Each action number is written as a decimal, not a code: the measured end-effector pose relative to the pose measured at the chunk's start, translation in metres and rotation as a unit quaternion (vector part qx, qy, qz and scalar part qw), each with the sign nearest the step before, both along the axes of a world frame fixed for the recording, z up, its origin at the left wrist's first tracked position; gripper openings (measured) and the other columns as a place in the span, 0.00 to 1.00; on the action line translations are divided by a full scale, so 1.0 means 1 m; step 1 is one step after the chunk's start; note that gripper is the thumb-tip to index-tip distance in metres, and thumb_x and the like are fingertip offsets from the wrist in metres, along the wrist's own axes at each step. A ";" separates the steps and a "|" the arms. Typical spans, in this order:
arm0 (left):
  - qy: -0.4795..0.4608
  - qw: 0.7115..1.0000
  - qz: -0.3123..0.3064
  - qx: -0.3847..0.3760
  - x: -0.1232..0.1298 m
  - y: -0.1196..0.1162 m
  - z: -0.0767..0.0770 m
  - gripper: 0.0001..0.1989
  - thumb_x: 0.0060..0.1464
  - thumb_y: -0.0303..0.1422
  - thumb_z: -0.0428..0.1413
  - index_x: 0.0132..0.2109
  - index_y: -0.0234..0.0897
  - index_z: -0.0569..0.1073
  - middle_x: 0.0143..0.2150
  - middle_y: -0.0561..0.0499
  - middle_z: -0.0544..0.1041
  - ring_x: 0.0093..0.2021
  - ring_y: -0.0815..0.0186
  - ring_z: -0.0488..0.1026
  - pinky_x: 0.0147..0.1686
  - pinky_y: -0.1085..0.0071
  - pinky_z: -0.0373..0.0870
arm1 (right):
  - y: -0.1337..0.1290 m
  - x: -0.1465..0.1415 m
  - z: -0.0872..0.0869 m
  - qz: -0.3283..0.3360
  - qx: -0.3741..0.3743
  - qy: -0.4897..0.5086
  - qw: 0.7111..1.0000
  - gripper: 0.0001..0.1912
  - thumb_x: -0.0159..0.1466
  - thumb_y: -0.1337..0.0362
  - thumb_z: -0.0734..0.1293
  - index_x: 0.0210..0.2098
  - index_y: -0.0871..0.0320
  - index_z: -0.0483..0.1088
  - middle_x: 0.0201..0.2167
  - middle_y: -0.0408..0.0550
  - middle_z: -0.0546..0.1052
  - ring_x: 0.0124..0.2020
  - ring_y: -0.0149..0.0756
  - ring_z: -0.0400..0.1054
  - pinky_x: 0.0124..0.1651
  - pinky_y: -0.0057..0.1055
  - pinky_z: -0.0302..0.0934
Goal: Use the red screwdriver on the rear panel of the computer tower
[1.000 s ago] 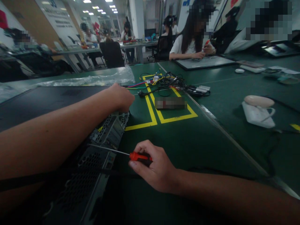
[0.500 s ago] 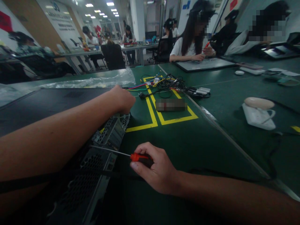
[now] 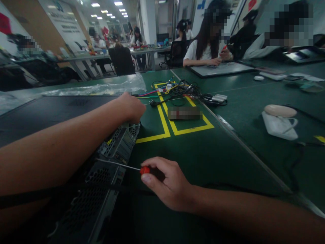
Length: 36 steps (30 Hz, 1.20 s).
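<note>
A computer case point(image 3: 63, 112) lies at the left, its rear panel of vents and ports turned toward the middle of the table. My right hand point(image 3: 172, 183) is closed round the red and black handle of a screwdriver point(image 3: 145, 170). Its long thin shaft runs left, and the tip meets the rear panel near the middle slots. Across the case reaches my left arm; my left hand point(image 3: 133, 106) is curled over the far rear corner of the case, gripping it, with the fingertips hidden. A fan grille point(image 3: 134, 128) shows just below that hand.
Beyond the case lie clear plastic wrap point(image 3: 101, 86) and a tangle of cables point(image 3: 182, 88). A blurred-out dark box point(image 3: 185, 113) sits inside yellow tape. A mouse point(image 3: 280, 111) rests on a white object point(image 3: 279, 127) at right. A person point(image 3: 203, 51) works across the table.
The screwdriver handle has turned a little in my right hand, whose fingers have shifted round it. My left hand keeps its place on the case.
</note>
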State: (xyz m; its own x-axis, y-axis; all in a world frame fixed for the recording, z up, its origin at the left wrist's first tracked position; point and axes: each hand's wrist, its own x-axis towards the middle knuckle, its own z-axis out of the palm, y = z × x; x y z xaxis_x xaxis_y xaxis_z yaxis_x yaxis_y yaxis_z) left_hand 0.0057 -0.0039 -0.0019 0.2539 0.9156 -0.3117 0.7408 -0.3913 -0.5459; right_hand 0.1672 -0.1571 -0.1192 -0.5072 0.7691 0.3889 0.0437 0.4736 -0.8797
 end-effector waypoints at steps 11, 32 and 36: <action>0.023 1.000 -0.003 -0.009 0.002 -0.001 0.001 0.20 0.53 0.31 0.53 0.51 0.38 0.80 0.52 0.37 0.80 0.51 0.46 0.75 0.49 0.48 0.68 | 0.000 -0.002 -0.002 -0.004 -0.012 0.013 1.000 0.07 0.64 0.65 0.69 0.40 0.56 0.67 0.29 0.40 0.72 0.26 0.29 0.64 0.32 0.28 0.60; 0.031 1.000 0.005 -0.002 0.000 0.004 -0.003 0.19 0.53 0.33 0.54 0.50 0.40 0.81 0.48 0.39 0.81 0.48 0.50 0.75 0.49 0.52 0.68 | 0.001 -0.002 -0.004 0.005 -0.019 0.012 1.000 0.09 0.65 0.63 0.70 0.41 0.56 0.67 0.30 0.40 0.72 0.28 0.30 0.65 0.33 0.29 0.60; 0.021 1.000 0.008 -0.003 0.000 0.005 -0.003 0.19 0.51 0.32 0.56 0.50 0.40 0.81 0.46 0.40 0.82 0.48 0.50 0.75 0.50 0.51 0.67 | 0.001 -0.002 -0.004 0.004 -0.018 0.011 1.000 0.09 0.64 0.64 0.70 0.41 0.56 0.66 0.30 0.40 0.72 0.28 0.29 0.65 0.33 0.29 0.59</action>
State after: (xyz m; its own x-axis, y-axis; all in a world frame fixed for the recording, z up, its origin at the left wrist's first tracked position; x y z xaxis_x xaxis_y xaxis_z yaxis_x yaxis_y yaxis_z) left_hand 0.0055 0.0007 -0.0047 0.2251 0.9177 -0.3272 0.7237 -0.3823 -0.5745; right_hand 0.1650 -0.1560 -0.1231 -0.5051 0.7790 0.3715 0.0204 0.4412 -0.8972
